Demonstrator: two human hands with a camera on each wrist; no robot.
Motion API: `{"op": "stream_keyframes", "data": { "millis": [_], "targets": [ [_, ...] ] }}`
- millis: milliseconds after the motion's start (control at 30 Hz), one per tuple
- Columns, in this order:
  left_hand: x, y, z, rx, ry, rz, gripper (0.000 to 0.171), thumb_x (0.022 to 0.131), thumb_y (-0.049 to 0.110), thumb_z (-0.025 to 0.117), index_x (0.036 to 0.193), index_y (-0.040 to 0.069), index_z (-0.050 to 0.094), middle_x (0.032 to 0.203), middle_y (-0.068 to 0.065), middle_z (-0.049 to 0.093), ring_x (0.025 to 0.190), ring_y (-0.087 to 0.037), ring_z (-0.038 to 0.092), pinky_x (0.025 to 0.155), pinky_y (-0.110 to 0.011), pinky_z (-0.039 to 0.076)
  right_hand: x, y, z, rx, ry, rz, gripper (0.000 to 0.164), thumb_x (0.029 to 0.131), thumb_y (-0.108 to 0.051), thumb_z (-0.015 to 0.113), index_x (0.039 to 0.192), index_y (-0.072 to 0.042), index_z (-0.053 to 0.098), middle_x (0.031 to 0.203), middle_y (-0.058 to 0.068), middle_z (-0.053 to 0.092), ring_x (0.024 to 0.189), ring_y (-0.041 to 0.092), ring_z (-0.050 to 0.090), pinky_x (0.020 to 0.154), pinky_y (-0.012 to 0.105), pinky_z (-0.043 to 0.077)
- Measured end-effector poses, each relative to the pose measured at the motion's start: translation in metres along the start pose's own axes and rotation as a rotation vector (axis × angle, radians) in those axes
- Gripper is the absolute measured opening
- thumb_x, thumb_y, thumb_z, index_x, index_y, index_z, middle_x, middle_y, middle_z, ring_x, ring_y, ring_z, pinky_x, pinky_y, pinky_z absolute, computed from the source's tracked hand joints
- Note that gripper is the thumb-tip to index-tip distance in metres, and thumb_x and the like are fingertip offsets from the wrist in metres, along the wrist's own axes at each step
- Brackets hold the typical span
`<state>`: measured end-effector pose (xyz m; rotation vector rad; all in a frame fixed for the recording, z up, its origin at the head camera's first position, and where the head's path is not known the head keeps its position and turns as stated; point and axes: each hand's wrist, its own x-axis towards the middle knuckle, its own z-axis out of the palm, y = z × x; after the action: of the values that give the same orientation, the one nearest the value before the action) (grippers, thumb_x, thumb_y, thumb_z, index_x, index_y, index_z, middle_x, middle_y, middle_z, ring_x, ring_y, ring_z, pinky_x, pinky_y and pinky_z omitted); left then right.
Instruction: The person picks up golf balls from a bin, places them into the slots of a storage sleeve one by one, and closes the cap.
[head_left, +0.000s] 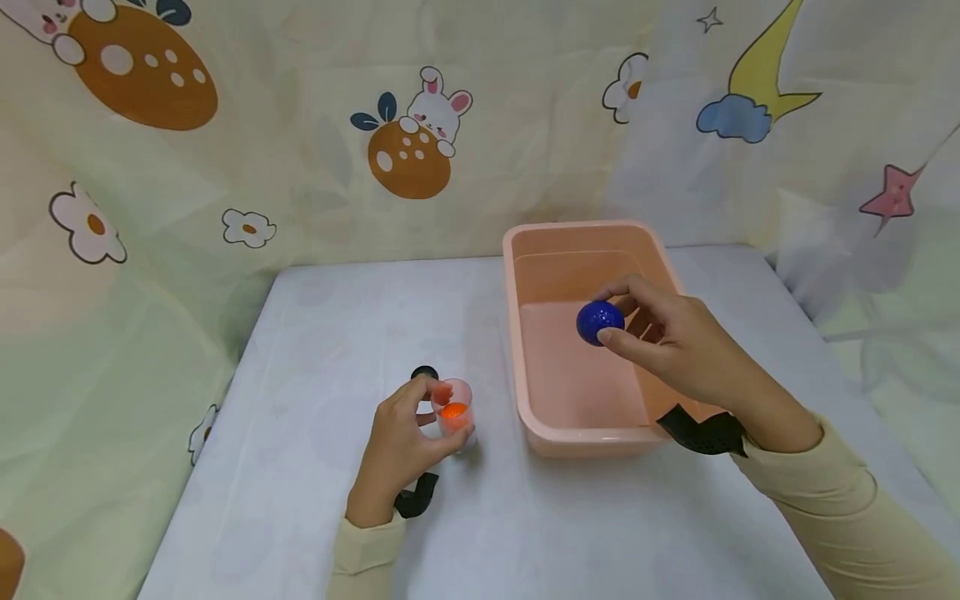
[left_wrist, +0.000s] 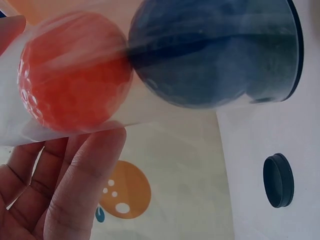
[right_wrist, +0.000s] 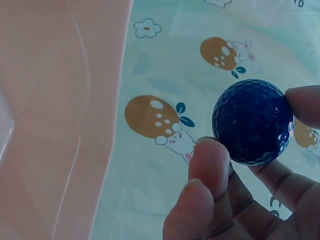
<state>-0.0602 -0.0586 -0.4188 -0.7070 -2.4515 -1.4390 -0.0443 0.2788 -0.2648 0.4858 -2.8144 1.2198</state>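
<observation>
My left hand (head_left: 401,437) grips a clear plastic tube (head_left: 464,390) between thumb and fingers, over the table left of the basin. Inside the tube, an orange golf ball (left_wrist: 77,72) touches a dark bluish ball (left_wrist: 195,55), which sits toward the dark-rimmed end in the left wrist view. My right hand (head_left: 678,342) pinches a shiny blue golf ball (head_left: 598,323) with thumb and fingertips, above the pink basin (head_left: 577,436). Dimples show on this ball in the right wrist view. A round black cap (left_wrist: 279,181) lies on the table just beyond my left hand.
The basin stands on the right half of the white-covered table (head_left: 300,375), near its back edge. A cloth backdrop (head_left: 315,167) printed with rabbits, flowers and a moon rises behind and beside the table. Each wrist wears a black strap (head_left: 705,432).
</observation>
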Motion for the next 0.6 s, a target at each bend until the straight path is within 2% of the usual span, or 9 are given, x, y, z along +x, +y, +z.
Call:
{"op": "stream_keyframes", "data": {
  "millis": [367, 600],
  "targets": [
    [-0.002, 0.001, -0.001, -0.009, 0.008, 0.015, 0.044, 0.074, 0.007, 0.100, 0.106, 0.005, 0.068, 0.097, -0.002, 0.069, 0.098, -0.024, 0.073, 0.076, -0.027, 0.067, 0.009, -0.007, 0.001, -0.048, -0.036, -0.029, 0.028, 0.104, -0.013, 0.073, 0.130, -0.010, 0.065, 0.100, 0.003, 0.071, 0.082, 0.022, 0.063, 0.063, 0.028, 0.057],
    [-0.001, -0.001, -0.001, -0.023, 0.009, 0.050, 0.048, 0.074, 0.008, 0.101, 0.113, 0.003, 0.073, 0.099, -0.003, 0.072, 0.098, -0.022, 0.073, 0.078, -0.026, 0.067, 0.017, -0.018, 0.004, -0.055, -0.078, -0.097, 0.032, 0.102, -0.013, 0.077, 0.131, -0.012, 0.066, 0.113, 0.000, 0.069, 0.088, 0.019, 0.062, 0.068, 0.026, 0.055]
  ]
}}
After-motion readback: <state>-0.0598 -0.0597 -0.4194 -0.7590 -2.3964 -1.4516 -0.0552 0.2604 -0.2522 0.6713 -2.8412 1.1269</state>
